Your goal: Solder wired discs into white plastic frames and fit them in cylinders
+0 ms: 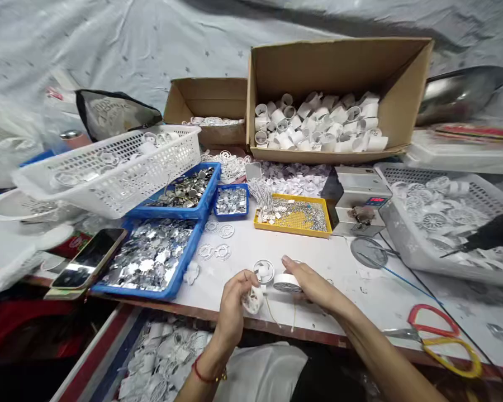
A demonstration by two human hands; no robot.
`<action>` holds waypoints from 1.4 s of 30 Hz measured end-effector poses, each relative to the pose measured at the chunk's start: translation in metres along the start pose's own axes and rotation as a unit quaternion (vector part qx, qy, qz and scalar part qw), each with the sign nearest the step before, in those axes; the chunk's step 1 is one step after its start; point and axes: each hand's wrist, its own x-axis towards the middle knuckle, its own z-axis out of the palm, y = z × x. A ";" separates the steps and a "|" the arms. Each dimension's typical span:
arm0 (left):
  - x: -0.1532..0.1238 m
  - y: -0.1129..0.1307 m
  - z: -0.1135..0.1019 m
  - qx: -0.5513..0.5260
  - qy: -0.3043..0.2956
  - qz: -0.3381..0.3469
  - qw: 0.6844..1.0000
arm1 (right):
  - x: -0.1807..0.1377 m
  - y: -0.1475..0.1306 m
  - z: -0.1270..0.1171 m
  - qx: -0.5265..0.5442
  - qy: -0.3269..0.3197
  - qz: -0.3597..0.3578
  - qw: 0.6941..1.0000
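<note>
Over the front of the table, my left hand (233, 304) has its fingers closed on a white round plastic part (252, 300). My right hand (312, 283) grips a white round housing (287, 283) with a slotted face, tilted toward me. Two thin yellowish wires (272, 312) hang down between the hands; which part they come from I cannot tell. Just behind the hands, a white open ring-shaped part (264, 271) lies on the tabletop with something white inside. Flat white plastic rings (222, 252) rest farther left, beside a small crumpled white piece (191, 273).
Left stand blue trays (174, 282) of metal pieces, a phone (90, 259) and a white basket (151, 178). Behind are a yellow tray (293, 230), a soldering device (358, 195) and a cardboard box (339, 61) of white cylinders. Right are scissors (433, 321), a grey basket (436, 262) and a power tool (494, 229).
</note>
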 end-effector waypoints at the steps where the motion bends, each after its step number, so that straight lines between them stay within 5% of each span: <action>1: -0.004 0.007 -0.001 0.081 -0.033 0.026 0.996 | 0.001 -0.002 -0.001 -0.021 -0.019 0.009 1.000; 6: -0.019 0.019 0.002 0.222 -0.094 0.055 0.969 | -0.007 -0.003 0.001 -0.086 -0.018 -0.054 0.995; 11: -0.028 -0.013 0.010 -0.075 -0.061 -0.081 0.992 | -0.031 0.022 0.022 -0.177 0.016 -0.207 0.962; 16: -0.033 -0.022 0.001 -0.172 -0.136 -0.143 0.965 | -0.042 0.030 0.026 -0.212 -0.011 -0.192 0.958; 18: -0.026 -0.017 -0.010 -0.109 -0.155 -0.110 0.976 | -0.040 0.024 0.021 -0.237 0.003 -0.204 0.950; 21: -0.004 -0.012 -0.026 0.136 -0.101 -0.034 0.985 | -0.028 0.015 0.012 -0.276 0.100 -0.219 0.931; 25: 0.023 -0.017 -0.026 0.386 -0.085 -0.003 0.919 | 0.003 0.011 0.011 -0.342 0.154 -0.240 0.895; 35: 0.024 -0.028 -0.014 0.400 -0.090 -0.060 0.910 | 0.019 0.013 0.021 -0.402 0.145 -0.232 0.874; 42: 0.023 -0.039 -0.016 0.396 -0.079 -0.036 0.914 | 0.022 0.007 0.014 -0.414 0.089 -0.208 0.882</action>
